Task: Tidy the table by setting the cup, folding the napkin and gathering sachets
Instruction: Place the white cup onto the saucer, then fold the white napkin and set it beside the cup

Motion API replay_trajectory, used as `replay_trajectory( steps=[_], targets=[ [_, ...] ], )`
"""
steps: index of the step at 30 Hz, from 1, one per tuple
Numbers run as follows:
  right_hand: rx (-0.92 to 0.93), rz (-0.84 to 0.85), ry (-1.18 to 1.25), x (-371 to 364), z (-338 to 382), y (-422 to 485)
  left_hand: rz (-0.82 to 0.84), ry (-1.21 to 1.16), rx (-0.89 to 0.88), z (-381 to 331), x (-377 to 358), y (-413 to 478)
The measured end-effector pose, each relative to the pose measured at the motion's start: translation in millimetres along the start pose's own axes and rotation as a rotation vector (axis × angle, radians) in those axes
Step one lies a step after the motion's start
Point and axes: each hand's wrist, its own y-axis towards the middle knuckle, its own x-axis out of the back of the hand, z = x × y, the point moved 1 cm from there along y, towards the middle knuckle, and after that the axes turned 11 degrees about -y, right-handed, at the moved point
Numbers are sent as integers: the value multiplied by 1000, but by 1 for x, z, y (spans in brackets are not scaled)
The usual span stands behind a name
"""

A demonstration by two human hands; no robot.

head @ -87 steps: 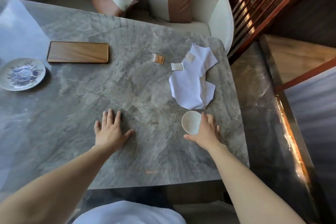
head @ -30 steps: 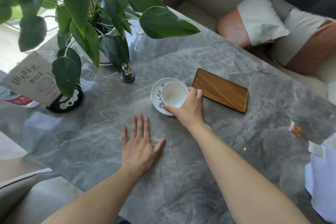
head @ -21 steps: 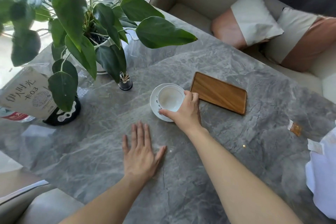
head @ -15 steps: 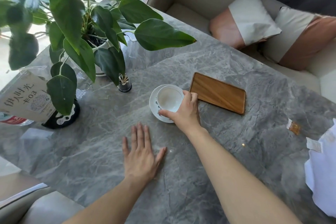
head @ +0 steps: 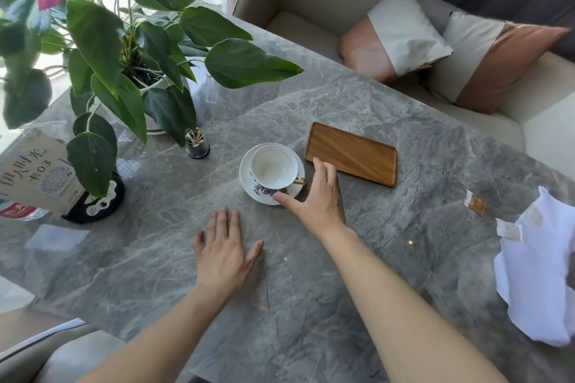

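Note:
A white cup (head: 273, 168) with a gold handle stands upright on the flowered saucer (head: 255, 193) in the middle of the grey marble table (head: 311, 289). My right hand (head: 317, 196) hovers just right of the cup, fingers spread, holding nothing; its thumb is at the saucer's near rim. Flat on the table nearer to me lies my left hand (head: 222, 253), open. A crumpled white napkin (head: 538, 277) lies at the right edge. Beside it are an orange sachet (head: 476, 203) and a white sachet (head: 509, 229).
A wooden tray (head: 351, 153) lies right behind the cup. A potted plant (head: 124, 65) with wide leaves, a small toothpick holder (head: 197, 144) and a paper packet (head: 32, 174) crowd the left side. A sofa with cushions (head: 410, 37) lines the far edge.
My right hand carried the cup from the right side to the saucer, set it down and has let go, drawing back to the right. My left hand stayed flat.

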Motion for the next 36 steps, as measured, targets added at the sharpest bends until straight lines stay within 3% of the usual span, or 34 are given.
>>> replay_trajectory(
  steps=[6, 12, 28, 32, 36],
  targets=[
    [-53, 3, -15, 29, -62, -42, -25, -50, 4, -23, 16, 4],
    [-157, -47, -124, 62, -143, -87, 12, -45, -152, -99, -1, -22],
    [-467, -39, -223, 153, -398, -197, 274, 97, -477, -330, -140, -88],
    [-486, -34, -265, 168, -452, -216, 355, 38, -609, -392, -176, -98],
    [-445, 102, -206, 167, -494, -229, 414, 36, -839, -451, -211, -102]
  ],
)
